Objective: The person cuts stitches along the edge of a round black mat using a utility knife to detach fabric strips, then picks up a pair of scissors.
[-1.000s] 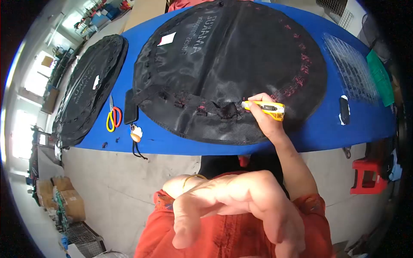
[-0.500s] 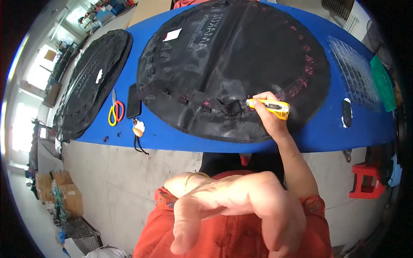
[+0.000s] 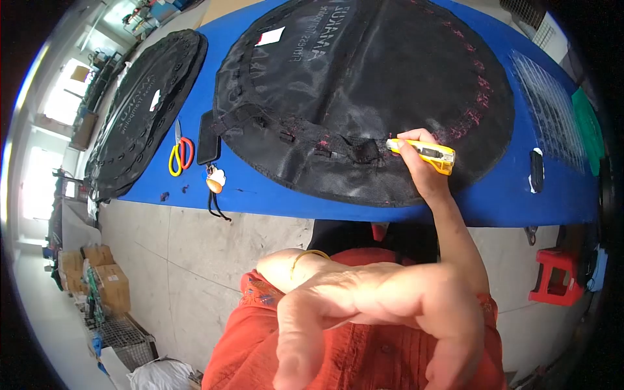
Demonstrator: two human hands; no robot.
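Observation:
My right hand (image 3: 426,172) is closed around a yellow utility knife (image 3: 429,154), whose tip end rests at a rough, bunched strip near the close edge of a round black trampoline mat (image 3: 390,78). Frayed pink-red threads run along the mat's right side and around that strip. Close to the camera and raised over my lap is my left hand (image 3: 377,296), its thumb and fingers apart and nothing in it. A gold bangle (image 3: 305,257) circles the left wrist. The knife's blade is too small to make out.
Left on the blue table (image 3: 260,195) lie more round black mats (image 3: 140,117), scissors (image 3: 181,153) and a phone (image 3: 208,138) with a charm. On the right are a small black object (image 3: 536,170), a clear ribbed sheet (image 3: 549,107) and a green piece (image 3: 587,130). A red stool (image 3: 557,278) stands below.
The view has shifted, so the table and its things sit slightly right and higher. The knife stays at nearly the same place on the mat. My left hand remains raised with fingers apart.

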